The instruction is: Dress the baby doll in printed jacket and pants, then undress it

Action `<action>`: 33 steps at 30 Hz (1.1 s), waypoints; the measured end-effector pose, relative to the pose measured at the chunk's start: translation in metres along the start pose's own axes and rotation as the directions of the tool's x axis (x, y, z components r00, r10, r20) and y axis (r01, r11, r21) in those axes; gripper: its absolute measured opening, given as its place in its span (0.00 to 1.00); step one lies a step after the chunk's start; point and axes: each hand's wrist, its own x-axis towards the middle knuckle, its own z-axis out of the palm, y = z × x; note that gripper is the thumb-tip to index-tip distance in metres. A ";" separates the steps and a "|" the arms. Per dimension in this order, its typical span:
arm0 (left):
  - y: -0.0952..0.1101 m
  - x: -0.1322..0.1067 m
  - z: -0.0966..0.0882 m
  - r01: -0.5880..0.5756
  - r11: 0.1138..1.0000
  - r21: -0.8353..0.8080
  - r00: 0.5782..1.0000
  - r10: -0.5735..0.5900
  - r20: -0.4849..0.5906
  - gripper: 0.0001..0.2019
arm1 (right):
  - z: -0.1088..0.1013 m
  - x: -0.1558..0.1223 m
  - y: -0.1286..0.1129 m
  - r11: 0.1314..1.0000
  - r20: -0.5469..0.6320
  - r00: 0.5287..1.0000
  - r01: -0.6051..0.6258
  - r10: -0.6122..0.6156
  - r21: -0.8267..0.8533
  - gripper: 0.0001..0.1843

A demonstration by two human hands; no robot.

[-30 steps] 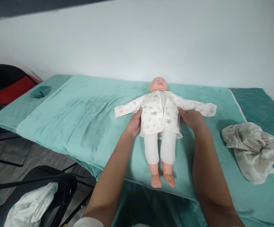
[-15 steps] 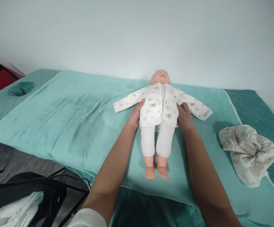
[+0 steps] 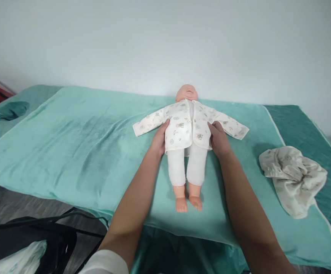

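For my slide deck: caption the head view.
Left hand and right hand flank a baby doll lying face-up on a teal blanket.

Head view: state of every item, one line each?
baby doll, on its back, sleeves spread.
printed jacket, on doll, front nearly closed.
left hand, open, against jacket's side.
right hand, open, against jacket's other side.
crumpled cloth, bunched, apart from doll.
teal blanket, spread flat under doll.

A padded bed [image 3: 311, 125] (darker green at its right end) carries a teal blanket [image 3: 68, 144], on which a dressed doll [image 3: 186, 129] lies face-up and a crumpled printed cloth [image 3: 292, 175] rests near the right edge.
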 end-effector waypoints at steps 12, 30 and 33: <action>-0.018 -0.043 -0.018 -0.419 0.777 0.471 0.865 0.498 -0.052 0.24 | -0.050 -0.011 -0.009 0.970 -0.643 0.744 0.243 -0.182 0.007 0.14; -0.030 -0.087 -0.030 -0.515 0.199 0.834 0.731 0.610 0.306 0.23 | -0.026 -0.096 0.005 0.613 -0.017 0.920 0.247 -0.392 -0.751 0.17; -0.031 -0.086 -0.031 -0.480 0.190 0.856 0.746 0.603 0.284 0.26 | -0.030 -0.104 0.005 0.597 -0.029 0.909 0.249 -0.415 -0.763 0.18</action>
